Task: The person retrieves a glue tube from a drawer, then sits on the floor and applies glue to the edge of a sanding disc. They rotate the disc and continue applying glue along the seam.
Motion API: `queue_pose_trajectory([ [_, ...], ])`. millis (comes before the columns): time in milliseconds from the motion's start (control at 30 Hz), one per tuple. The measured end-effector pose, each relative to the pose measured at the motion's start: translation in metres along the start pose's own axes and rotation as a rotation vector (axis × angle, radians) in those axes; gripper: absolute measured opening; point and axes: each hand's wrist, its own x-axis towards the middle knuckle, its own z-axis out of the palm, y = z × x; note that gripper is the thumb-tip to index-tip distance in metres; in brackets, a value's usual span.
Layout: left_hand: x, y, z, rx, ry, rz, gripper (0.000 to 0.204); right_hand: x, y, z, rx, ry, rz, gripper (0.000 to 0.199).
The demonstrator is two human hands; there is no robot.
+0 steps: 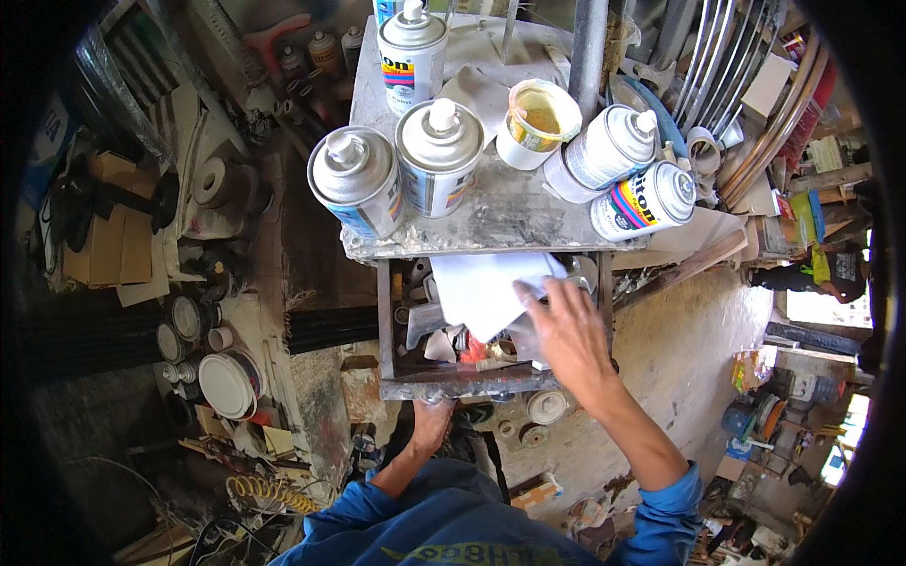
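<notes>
A wooden drawer is pulled out below a worn tabletop. At its front board, my left hand grips from beneath; most of its fingertips are hidden. Folded white paper lies over the jumble inside the drawer. My right hand reaches in over the paper's right side, thumb and fingers apart and slightly blurred. The thumb seems to touch the paper. Beneath it are a red item and other small things, partly covered.
Spray cans stand at the tabletop's left, with more cans at the right edge. Between them sits a stained plastic cup. A metal post rises behind. Paint tins stand at lower left; bent tubes lean at far right.
</notes>
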Motion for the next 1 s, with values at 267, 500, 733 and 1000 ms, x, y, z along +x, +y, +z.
queue_pose_trajectory([
  [267, 0.003, -0.001, 0.003, -0.01, 0.023, 0.031, 0.021, -0.02, 0.011, -0.015, 0.225, -0.126, 0.042, 0.047],
  [500, 0.0, 0.0, 0.005, -0.017, 0.035, 0.008, 0.017, -0.008, 0.024, 0.007, 0.18, -0.141, -0.229, 0.024],
  [733, 0.002, -0.002, 0.007, 0.03, 0.041, 0.049, 0.012, 0.025, -0.006, 0.0, 0.402, 0.066, -0.149, 0.026],
  [1000, -0.003, 0.01, -0.054, 0.018, 0.096, 0.017, 0.019, -0.112, 0.005, 0.077, 0.677, 1.077, 0.789, 0.035],
])
